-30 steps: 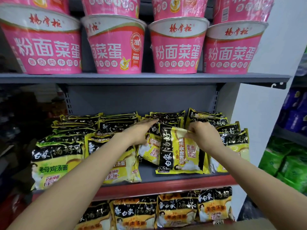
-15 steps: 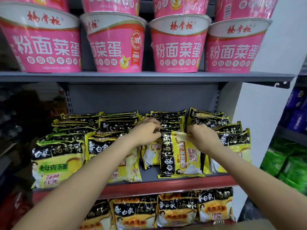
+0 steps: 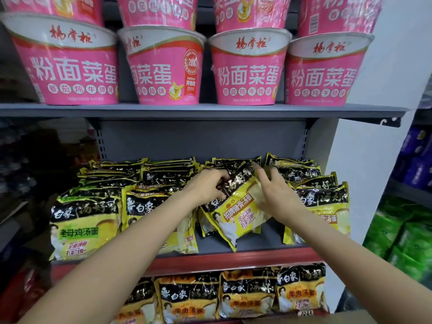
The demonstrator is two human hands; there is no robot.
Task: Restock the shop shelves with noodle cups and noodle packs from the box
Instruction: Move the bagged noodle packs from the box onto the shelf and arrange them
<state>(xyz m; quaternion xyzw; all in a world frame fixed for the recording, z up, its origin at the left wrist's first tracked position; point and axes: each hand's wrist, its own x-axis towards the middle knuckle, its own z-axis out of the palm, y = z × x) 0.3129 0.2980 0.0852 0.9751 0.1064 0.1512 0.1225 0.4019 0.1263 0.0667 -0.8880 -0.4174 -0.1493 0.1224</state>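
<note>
A yellow and black noodle pack [image 3: 236,211] lies tilted on the middle shelf [image 3: 233,263], its top leaning to the right. My left hand [image 3: 208,185] pinches its upper left corner. My right hand [image 3: 273,195] rests with spread fingers flat on its right side. More yellow and black noodle packs [image 3: 84,225] stand in rows left, right and behind. Large pink noodle cups [image 3: 247,69] fill the top shelf [image 3: 210,111], stacked two high.
Orange and black noodle packs [image 3: 247,298] line the lower shelf. A white end panel [image 3: 364,174] closes the shelves on the right. Green packets [image 3: 402,242] and purple packets [image 3: 418,157] sit on a neighbouring rack. A cardboard edge [image 3: 304,319] shows at the bottom.
The pack stood upright on its side; now it is tilted clockwise. My left hand closed onto its top corner, and my right hand opened flat over its right side.
</note>
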